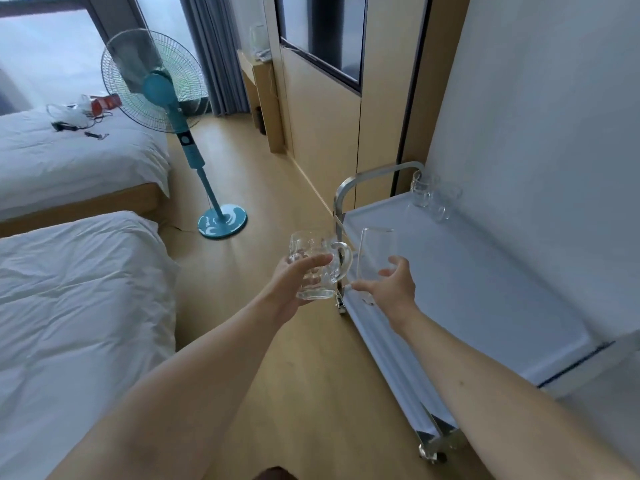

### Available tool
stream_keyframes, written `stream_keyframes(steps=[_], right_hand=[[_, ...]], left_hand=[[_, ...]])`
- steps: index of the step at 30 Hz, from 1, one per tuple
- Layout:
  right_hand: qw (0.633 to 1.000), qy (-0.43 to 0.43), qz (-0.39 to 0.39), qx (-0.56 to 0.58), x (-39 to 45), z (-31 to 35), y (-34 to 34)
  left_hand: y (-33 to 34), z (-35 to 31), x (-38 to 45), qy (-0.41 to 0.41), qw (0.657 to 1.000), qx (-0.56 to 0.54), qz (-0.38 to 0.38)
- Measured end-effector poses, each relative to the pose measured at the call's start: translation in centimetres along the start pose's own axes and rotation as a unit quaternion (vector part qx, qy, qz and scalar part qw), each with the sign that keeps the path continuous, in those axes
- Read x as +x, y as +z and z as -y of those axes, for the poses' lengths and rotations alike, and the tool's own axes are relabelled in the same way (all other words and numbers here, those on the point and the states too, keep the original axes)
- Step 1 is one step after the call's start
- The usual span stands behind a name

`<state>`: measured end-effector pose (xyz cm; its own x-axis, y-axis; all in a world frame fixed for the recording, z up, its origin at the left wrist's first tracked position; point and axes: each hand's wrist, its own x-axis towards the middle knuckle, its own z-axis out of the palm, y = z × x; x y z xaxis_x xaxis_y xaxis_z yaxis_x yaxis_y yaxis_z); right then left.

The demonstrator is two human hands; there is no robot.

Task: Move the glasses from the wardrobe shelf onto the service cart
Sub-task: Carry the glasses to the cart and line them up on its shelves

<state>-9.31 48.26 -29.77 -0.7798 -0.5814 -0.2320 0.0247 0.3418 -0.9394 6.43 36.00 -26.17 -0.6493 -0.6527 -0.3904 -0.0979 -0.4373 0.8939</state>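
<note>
My left hand (291, 285) grips a clear dimpled glass mug (317, 263) with a handle, held over the wooden floor just left of the service cart. My right hand (391, 287) holds a tall plain clear glass (375, 256) by its lower part, above the near-left edge of the cart's white top tray (467, 271). Two more clear glasses (420, 188) (445, 202) stand at the far end of that tray, beside the cart's metal handle (377, 176). The wardrobe shelf is out of view.
The cart stands against a white wall on the right, its wheels (431, 453) on the floor. Two white beds (76, 299) fill the left side. A teal standing fan (162, 88) stands between the beds and a wooden wall panel with a dark screen (325, 32).
</note>
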Motion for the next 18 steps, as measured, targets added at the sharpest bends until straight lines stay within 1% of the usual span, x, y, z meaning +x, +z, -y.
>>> stream_keyframes(steps=[6,10,14,18], right_hand=[[0.998,0.041,-0.047,0.011,4.6,-1.3,-0.9],[0.993,0.067,-0.096,0.033,8.2,-2.2,-1.6],[0.984,0.091,-0.146,0.049,11.7,-2.5,-1.9],[0.972,0.12,-0.196,0.056,14.9,-2.1,-1.7]], left_hand=[[2.2,-0.9,6.6,-0.037,0.998,0.022,0.04],[3.8,-1.6,12.0,-0.054,0.994,0.044,0.082],[5.3,-2.7,17.8,-0.077,0.985,0.057,0.141],[6.5,-3.6,23.1,-0.118,0.976,0.086,0.162]])
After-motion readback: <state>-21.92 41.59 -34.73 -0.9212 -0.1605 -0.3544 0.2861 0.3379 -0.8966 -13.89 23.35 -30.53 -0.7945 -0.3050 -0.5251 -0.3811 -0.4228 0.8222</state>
